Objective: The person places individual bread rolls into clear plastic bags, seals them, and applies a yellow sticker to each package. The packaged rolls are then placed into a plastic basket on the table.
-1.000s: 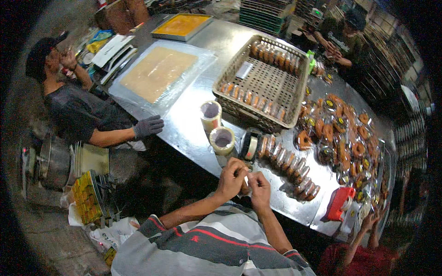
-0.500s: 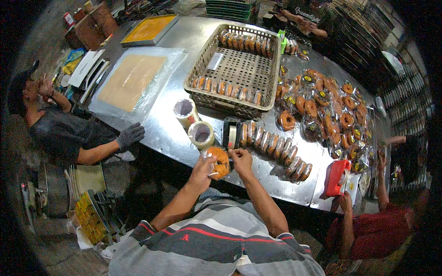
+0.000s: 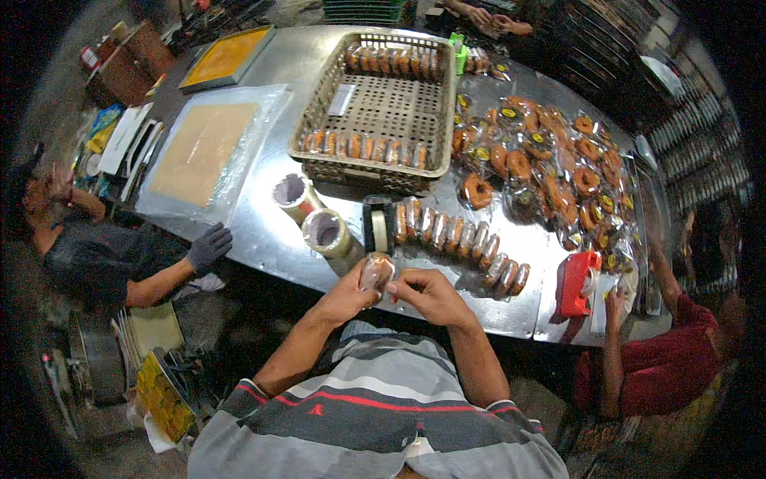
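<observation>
Wrapper (image 3: 377, 272) — glossy plastic; table (image 3: 271, 231) — metal

At the far left of the metal desk (image 3: 259, 239) lies a shallow gray tray (image 3: 207, 85) with an orange-yellow surface. Nearer, a tan sheet (image 3: 203, 156) lies flat, edged by clear plastic film (image 3: 265, 120). Beside it, past the left edge, are white boards (image 3: 126, 140) and a blue-and-yellow bundle (image 3: 101, 132); brown boxes (image 3: 144, 52) stand farther back. Green crates (image 3: 363, 10) show beyond the far edge, and dark racks (image 3: 586, 48) fill the upper right. A yellow patterned container (image 3: 162, 389) sits tilted at lower left. A co-worker in dark clothing (image 3: 96, 259) is at left, another in red (image 3: 658, 371) at right.
</observation>
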`<state>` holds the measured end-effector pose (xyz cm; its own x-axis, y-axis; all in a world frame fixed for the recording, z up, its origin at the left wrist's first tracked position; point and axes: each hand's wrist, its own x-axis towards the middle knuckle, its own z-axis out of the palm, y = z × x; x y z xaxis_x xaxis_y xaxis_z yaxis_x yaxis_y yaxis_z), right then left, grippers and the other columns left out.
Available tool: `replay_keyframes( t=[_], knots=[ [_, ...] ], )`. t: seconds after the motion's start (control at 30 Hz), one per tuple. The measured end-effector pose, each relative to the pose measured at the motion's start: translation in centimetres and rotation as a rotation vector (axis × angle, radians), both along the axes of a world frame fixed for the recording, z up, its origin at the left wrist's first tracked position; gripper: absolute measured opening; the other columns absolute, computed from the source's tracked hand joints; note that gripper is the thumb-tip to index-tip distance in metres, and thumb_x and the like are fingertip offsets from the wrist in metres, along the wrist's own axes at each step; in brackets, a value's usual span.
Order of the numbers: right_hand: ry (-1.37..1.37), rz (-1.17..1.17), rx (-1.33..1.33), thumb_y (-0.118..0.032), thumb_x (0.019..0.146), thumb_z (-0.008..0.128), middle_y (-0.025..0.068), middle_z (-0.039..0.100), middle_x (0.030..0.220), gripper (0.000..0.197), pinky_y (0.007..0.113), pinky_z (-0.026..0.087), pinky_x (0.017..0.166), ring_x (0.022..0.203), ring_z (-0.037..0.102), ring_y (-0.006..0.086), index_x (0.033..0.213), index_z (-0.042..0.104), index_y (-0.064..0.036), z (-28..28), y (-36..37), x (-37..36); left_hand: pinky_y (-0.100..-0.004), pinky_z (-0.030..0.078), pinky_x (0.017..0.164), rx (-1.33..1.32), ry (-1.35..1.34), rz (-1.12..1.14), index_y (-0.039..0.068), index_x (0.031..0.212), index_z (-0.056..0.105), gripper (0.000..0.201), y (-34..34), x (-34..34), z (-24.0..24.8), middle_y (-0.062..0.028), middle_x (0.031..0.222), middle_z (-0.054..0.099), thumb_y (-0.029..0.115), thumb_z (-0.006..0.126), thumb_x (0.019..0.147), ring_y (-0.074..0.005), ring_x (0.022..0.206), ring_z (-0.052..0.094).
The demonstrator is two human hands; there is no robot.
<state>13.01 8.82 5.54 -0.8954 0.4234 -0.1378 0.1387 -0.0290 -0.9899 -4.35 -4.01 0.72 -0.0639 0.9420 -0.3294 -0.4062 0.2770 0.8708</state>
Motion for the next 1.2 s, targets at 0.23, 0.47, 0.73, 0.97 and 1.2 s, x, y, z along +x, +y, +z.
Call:
replay_keyframes(
  t=[0.23,0.47,0.73,0.97,1.2],
  knots=[
    [-0.354,-0.284,0.511,-0.039,0.084,0.083,0.0154,0.067,0.103,0.046,0.037,0.051,0.086,0.102,0.065,0.0243,0.107,0.07,-0.0006,-3.2,2.8,4.7,-0.0379,0.052,0.1,-0.038,-0.183,-0.317,0.004,0.142,0.049,0.048,3.8,2.4,-0.2,-0.0081,0.127,0.063,0.019,0.064,0.1,-0.0199,0.115,0.064],
    [-0.004,-1.101,0.216,-0.028,0.096,0.07,0.0137,0.069,0.104,0.036,0.038,0.053,0.087,0.095,0.065,0.0225,0.117,0.063,-0.0002,-4.8,3.0,12.1,-0.0437,0.044,0.108,-0.062,-0.142,-0.379,0.005,0.148,0.045,0.054,16.1,5.6,-0.4,-0.0148,0.148,0.051,0.043,0.04,0.109,-0.0279,0.134,0.051],
    [-0.455,-1.367,0.664,-0.024,0.097,0.063,0.0219,0.062,0.121,0.044,0.044,0.046,0.098,0.113,0.059,0.0355,0.132,0.056,0.0019,-18.2,8.2,22.2,-0.054,0.042,0.105,1.066,1.671,-0.525,0.017,0.133,0.055,0.052,37.7,5.8,-13.4,-0.0159,0.141,0.049,0.017,0.069,0.082,-0.0395,0.123,0.054],
    [-0.526,-1.437,0.608,-0.035,0.096,0.067,0.0246,0.055,0.131,0.054,0.047,0.041,0.106,0.124,0.051,0.0387,0.132,0.053,0.0042,-14.0,6.8,20.6,-0.0366,0.053,0.079,0.62,1.005,-0.215,0.008,0.096,0.072,0.019,38.3,8.4,-9.4,-0.0053,0.092,0.07,0.026,0.073,0.09,-0.0218,0.085,0.067],
    [-0.1,-1.14,0.743,-0.033,0.076,0.089,0.0205,0.057,0.131,0.083,0.044,0.043,0.107,0.125,0.053,0.033,0.14,0.049,0.0017,-6.1,6.8,10.9,-0.0325,0.053,0.089,0.367,0.237,-0.375,0.001,0.11,0.063,0.017,25.5,4.1,3.0,-0.0102,0.108,0.071,0.015,0.06,0.102,-0.0178,0.099,0.066]
  ],
)
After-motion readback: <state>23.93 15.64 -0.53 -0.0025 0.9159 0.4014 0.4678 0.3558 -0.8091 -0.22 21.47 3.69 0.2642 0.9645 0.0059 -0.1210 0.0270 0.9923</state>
